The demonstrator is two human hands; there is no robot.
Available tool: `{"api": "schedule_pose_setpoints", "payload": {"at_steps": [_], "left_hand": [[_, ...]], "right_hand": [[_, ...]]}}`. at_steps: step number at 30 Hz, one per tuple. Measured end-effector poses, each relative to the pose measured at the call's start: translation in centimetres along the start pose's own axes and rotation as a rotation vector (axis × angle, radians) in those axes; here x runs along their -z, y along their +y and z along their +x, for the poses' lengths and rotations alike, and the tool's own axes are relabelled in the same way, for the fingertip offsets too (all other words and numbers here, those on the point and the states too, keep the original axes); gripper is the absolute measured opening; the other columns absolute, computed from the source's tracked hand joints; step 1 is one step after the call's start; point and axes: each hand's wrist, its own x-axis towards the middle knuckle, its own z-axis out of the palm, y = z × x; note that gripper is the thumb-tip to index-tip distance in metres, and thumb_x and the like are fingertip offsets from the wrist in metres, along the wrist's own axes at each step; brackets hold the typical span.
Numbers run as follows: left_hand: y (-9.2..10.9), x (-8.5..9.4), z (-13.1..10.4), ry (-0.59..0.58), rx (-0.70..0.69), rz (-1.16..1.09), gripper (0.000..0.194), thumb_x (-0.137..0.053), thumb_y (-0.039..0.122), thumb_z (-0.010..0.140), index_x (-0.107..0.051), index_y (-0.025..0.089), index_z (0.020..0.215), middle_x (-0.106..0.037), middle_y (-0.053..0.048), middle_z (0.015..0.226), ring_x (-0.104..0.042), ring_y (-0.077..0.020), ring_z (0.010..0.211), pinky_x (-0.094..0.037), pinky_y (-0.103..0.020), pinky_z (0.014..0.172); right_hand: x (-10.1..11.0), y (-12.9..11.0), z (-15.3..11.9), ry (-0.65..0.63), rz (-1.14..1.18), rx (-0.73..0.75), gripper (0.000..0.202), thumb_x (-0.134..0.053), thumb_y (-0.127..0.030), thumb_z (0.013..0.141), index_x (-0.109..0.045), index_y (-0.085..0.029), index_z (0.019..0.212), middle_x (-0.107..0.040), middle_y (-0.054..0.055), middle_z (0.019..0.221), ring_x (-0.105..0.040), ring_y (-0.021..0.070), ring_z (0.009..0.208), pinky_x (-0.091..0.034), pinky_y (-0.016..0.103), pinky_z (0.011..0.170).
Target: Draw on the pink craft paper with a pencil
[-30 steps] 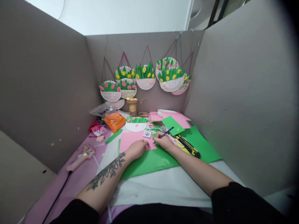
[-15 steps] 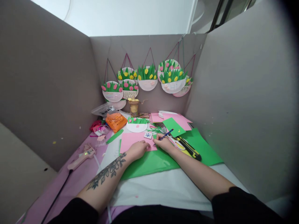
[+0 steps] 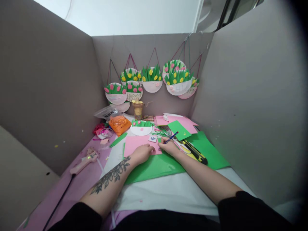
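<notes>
My right hand [image 3: 166, 146] is closed around a dark blue pencil [image 3: 171, 137], whose lower end is down at the right edge of a pink paper sheet [image 3: 133, 145]. My left hand [image 3: 142, 153] lies on that sheet with its fingers loosely bent and holds nothing I can see. The pink sheet rests on a larger green sheet [image 3: 151, 170]. Between the hands and just beyond them is a small white card with a blue character [image 3: 152, 138]. Behind it lies a half paper plate with green paper grass and pink flowers [image 3: 141, 130].
Scissors [image 3: 184, 148] and a yellow-black utility knife [image 3: 196, 153] lie right of my right hand, near a small green sheet [image 3: 179, 130]. A pink glue gun [image 3: 84, 162] with a black cord is on the left. An orange packet [image 3: 119, 124] stands behind; plate baskets [image 3: 152, 86] hang on the grey partition.
Both hands stay almost in place, with the pencil still in my right hand. The view has shifted very slightly.
</notes>
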Motion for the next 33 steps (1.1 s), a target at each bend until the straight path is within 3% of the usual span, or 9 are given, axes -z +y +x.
{"api": "schedule_pose_setpoints", "payload": {"at_steps": [25, 33], "left_hand": [[0.3, 0.22, -0.09, 0.004, 0.005, 0.013, 0.031, -0.036, 0.02, 0.086, -0.059, 0.023, 0.107, -0.059, -0.006, 0.095, -0.057, -0.0186, 0.088, -0.043, -0.027, 0.077], [0.27, 0.23, -0.13, -0.002, 0.0, 0.003, 0.033, -0.034, 0.021, 0.087, -0.059, 0.022, 0.108, -0.059, -0.007, 0.095, -0.058, -0.0187, 0.089, -0.042, -0.028, 0.079]], "right_hand": [[0.1, -0.26, -0.12, 0.005, 0.044, -0.056, 0.022, -0.053, -0.027, 0.063, -0.035, -0.021, 0.051, -0.04, -0.007, 0.043, -0.044, 0.01, 0.043, -0.038, 0.022, 0.045], [0.08, -0.24, -0.08, -0.005, -0.009, -0.001, 0.025, -0.055, -0.031, 0.066, -0.038, -0.021, 0.051, -0.044, -0.006, 0.044, -0.045, 0.0107, 0.045, -0.036, 0.022, 0.047]]}}
